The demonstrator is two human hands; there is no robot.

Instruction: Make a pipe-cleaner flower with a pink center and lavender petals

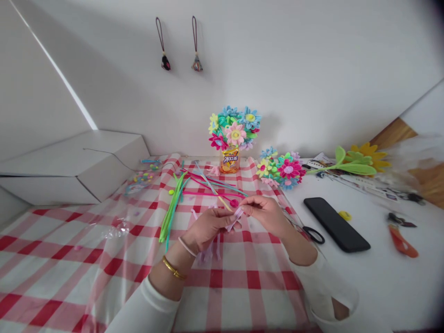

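Over the middle of the checked cloth, my left hand [211,225] pinches a short lilac pipe cleaner [235,219] that looks bent or bundled. Its upper end is gripped by the fingertips of my right hand [262,212]. More lilac pipe cleaner pieces [208,253] lie on the cloth below my left hand, partly hidden by it. Just beyond my fingers are a magenta fuzzy piece [234,203] and loose magenta pipe cleaners [204,193]. To the left lies a bunch of green pipe cleaners [170,208].
A jar [229,160] of fuzzy flowers stands at the back, a second flower bunch [282,169] lying right of it. Black-handled scissors [314,235] and a black phone [336,224] are at right. A white box [72,166] and bead packets [142,179] occupy the left.
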